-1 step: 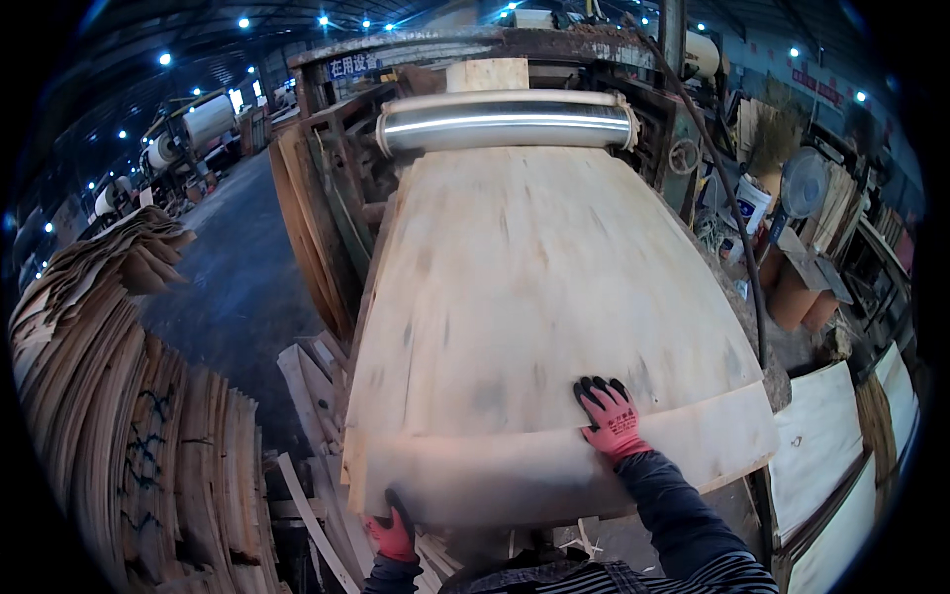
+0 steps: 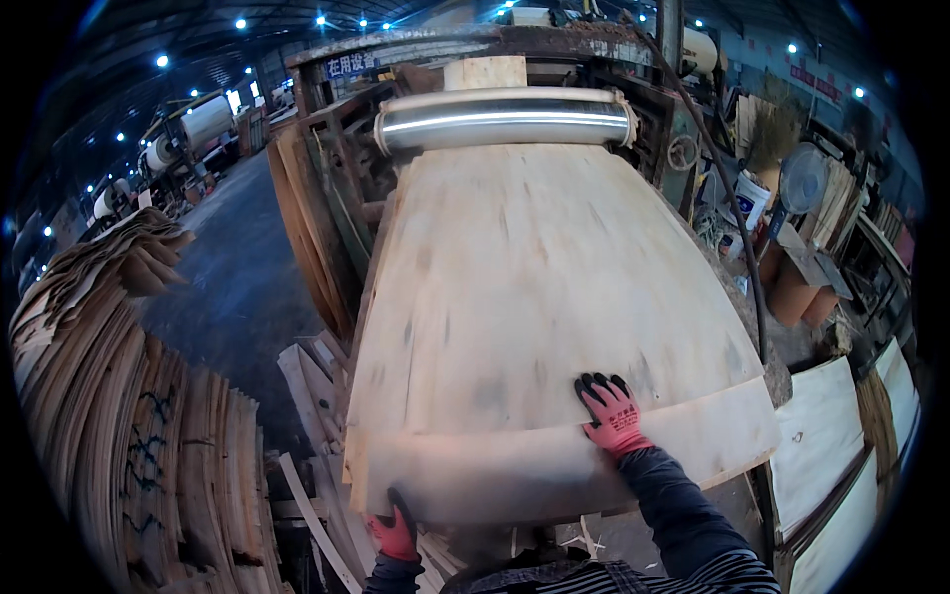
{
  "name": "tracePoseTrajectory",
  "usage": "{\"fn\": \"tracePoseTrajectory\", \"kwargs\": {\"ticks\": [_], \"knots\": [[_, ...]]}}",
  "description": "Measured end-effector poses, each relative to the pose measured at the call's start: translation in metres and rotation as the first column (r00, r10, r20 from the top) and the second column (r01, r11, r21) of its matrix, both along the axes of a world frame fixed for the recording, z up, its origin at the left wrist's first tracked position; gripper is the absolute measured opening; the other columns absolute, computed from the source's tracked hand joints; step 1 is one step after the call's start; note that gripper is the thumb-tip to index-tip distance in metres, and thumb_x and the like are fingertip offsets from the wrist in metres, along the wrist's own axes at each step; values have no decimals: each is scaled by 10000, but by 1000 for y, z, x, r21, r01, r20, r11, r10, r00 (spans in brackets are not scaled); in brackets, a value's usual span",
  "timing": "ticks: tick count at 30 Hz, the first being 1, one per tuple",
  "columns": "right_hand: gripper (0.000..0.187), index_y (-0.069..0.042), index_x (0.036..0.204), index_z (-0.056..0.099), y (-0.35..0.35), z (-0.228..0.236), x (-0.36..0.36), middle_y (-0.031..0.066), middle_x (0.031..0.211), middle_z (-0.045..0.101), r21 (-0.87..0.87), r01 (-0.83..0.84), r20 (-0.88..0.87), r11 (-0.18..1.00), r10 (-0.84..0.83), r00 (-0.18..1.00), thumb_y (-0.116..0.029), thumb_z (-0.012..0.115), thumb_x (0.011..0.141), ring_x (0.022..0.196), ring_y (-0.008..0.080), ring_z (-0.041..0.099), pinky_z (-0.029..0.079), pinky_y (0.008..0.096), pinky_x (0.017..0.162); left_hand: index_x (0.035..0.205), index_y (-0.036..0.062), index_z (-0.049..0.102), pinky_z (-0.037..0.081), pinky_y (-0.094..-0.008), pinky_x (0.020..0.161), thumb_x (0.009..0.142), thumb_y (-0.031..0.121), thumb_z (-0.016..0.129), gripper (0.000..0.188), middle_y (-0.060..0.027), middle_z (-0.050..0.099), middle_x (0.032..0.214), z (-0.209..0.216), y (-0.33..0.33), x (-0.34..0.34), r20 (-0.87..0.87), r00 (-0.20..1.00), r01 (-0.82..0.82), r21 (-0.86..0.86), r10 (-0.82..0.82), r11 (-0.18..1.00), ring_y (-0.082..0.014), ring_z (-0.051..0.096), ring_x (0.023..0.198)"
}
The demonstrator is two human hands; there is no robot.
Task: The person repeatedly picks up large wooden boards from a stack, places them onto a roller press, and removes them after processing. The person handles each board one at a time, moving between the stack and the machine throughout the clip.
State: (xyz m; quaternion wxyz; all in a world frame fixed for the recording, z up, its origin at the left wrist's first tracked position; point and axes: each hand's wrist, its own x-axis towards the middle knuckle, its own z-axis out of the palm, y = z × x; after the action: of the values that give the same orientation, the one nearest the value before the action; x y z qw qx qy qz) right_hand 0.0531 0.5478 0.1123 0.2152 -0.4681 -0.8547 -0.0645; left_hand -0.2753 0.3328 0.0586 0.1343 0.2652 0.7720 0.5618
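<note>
Veneer sheet: a broad, pale wood sheet (image 2: 524,277) lies flat between the worker and a shiny roller (image 2: 510,121); whether its far edge enters beneath is unclear.
Work stage: laid out up to the roller, seemingly partway along; the near end remains on the worker's side.
Long axis: apparently away from the worker, far end pointing at the roller.
Near band: a smoother, pale strip (image 2: 475,470) shows along the near edge.
Right hand: gloved (image 2: 614,421), palm down at the seam, fingers slightly apart.
Left hand: gloved (image 2: 396,533), at the near left corner; whether its fingers clamp the edge cannot be told.
Left side: stacked veneer (image 2: 99,426) stands beyond wood scraps (image 2: 312,396).
</note>
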Motion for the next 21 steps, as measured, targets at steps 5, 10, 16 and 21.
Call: {"fn": "tracePoseTrajectory", "kwargs": {"ticks": [5,10,16,21], "knots": [[563,-185,1140,528,0,-1,-1,52,1184,492,-27,-5,-16,1000,5,1000,-330,666,614,1107,261,435,304,429,976,1219,-37,361,355,-354,934,811,89,574,477,-180,438,1217,5,-4,1,64,998,25,-29,-24,999,-266,451,1104],[567,-194,1167,510,3,1,0,54,1200,482,-8,-24,47,1000,24,999,-363,638,641,1146,241,405,257,428,1007,1181,-52,422,376,-372,900,830,224,572,472,-211,473,1169,14,3,7,63,998,6,36,-8,999,-294,478,1058],[548,-190,1180,501,2,3,5,56,1218,471,-54,-45,25,998,46,999,-370,606,673,1174,241,381,222,441,1024,1154,-78,446,380,-384,889,826,353,571,556,-227,497,1135,11,15,12,-55,979,-198,-45,195,979,-317,490,1033],[541,-179,1218,460,2,6,3,76,1244,443,-157,-50,43,986,57,997,-375,540,720,1189,255,362,197,448,1034,1104,-69,495,413,-378,851,825,330,575,493,-223,547,1068,6,15,10,-117,961,-244,53,249,968,-315,528,984]]}}
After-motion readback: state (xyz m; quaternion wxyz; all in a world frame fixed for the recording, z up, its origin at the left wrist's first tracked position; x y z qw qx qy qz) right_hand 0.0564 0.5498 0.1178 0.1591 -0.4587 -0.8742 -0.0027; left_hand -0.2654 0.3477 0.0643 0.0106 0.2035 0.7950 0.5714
